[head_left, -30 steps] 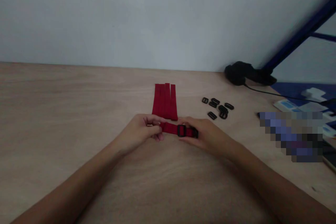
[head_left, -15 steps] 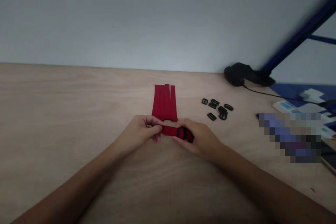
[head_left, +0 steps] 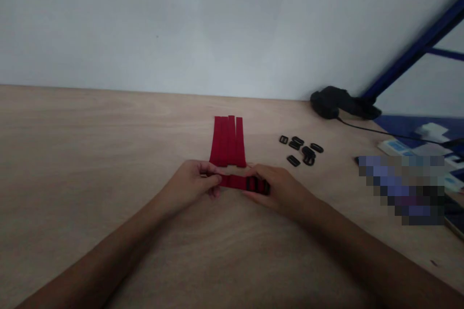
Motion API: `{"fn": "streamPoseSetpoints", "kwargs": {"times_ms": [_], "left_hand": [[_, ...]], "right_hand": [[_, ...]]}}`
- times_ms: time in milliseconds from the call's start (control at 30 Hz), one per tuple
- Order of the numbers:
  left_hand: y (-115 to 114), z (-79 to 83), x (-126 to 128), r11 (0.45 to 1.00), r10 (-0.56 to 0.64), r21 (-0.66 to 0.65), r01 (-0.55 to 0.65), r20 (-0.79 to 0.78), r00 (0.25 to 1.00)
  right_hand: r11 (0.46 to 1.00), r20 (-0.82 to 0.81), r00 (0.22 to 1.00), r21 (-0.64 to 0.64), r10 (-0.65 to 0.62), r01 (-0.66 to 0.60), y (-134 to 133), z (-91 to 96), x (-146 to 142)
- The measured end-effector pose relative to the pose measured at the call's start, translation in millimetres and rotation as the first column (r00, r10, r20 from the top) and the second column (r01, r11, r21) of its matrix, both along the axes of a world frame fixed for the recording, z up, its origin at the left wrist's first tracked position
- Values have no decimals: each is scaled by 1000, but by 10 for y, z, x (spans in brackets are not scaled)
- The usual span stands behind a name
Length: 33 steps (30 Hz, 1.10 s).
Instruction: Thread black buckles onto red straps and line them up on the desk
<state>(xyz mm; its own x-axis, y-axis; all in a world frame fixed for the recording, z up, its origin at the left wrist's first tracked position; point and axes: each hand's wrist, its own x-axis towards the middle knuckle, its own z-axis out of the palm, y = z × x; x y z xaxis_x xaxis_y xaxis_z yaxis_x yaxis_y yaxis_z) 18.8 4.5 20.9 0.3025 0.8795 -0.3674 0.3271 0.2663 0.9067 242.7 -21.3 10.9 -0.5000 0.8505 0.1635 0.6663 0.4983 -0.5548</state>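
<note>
At the table (head_left: pixel 90 164), the left hand (head_left: pixel 194 178) pinches a red strap (head_left: pixel 234 182) while the right hand (head_left: pixel 281 188) holds its black buckle (head_left: pixel 248 183), tilted more than a second ago, suggesting ongoing adjustment.

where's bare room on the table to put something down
The largest bare patch is the table left of the red straps, between the wall and left arm. A second lies between that and the right arm, on the near side of the held strap. Right of the straps is crowded: black buckles, then a pixelated area.
</note>
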Motion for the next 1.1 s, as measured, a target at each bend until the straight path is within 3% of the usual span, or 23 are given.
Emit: {"fn": "streamPoseSetpoints", "kwargs": {"times_ms": [167, 300, 400, 500, 600, 667, 800, 900, 1100], "left_hand": [[-3, -63, -21, 997, -46, 59, 50, -72, 996], [-20, -145, -41, 932, -164, 278, 234, -252, 954], [-43, -175, -39, 837, -119, 451, 311, -404, 907], [-87, -158, -15, 678, -43, 633, 375, -475, 879], [-136, -142, 34, 530, -175, 713, 459, -437, 882], [-148, -166, 76, 474, -292, 725, 499, -406, 866], [-102, -281, 149, 359, -388, 758, 545, -410, 825], [-62, -328, 177, 347, -413, 763, 545, -397, 820], [-70, -247, 186, 409, -429, 729, 549, -377, 821]], "right_hand": [[998, -15, 997, 7, 70, -70, 20, -52, 12], [999, 113, 993, -16, 46, -44, 23, -102, 6], [999, 159, 986, -3, 44, -44, 27, -113, 15], [997, 156, 985, -13, 72, -71, 28, -70, 42], [996, 144, 987, -58, 69, -61, 18, -11, 75], [996, 125, 990, -78, 58, -49, 9, 5, 90], [994, 94, 993, -89, 78, -70, 10, -17, 95], [991, 98, 990, -97, 101, -91, 23, -23, 91], [990, 93, 990, -105, 105, -95, 29, 13, 95]]}}
